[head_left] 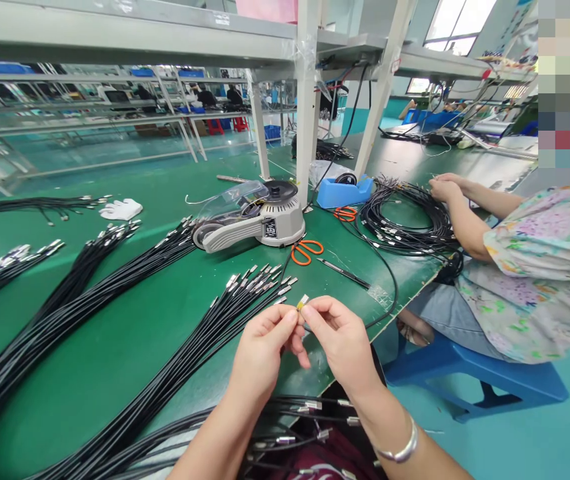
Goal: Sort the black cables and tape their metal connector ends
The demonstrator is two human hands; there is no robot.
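Note:
My left hand (265, 347) and my right hand (337, 337) meet over the near edge of the green table (115, 347). Between their fingertips they pinch a small metal cable connector (303, 303) with a yellowish bit on it. Just beyond lies a bundle of black cables with silver ends (245, 290), fanned out on the table. More such cables (309, 427) lie across my lap below my wrists. A silver bracelet (401, 448) is on my right wrist.
A grey tape dispenser (257, 223) stands mid-table with orange scissors (306, 251) and a black pen-like tool (345, 272) beside it. A blue tape holder (342, 192) sits further back. At right, a seated person's hands (445, 187) work a coil of black cables (405, 220). A white glove (121, 209) lies far left.

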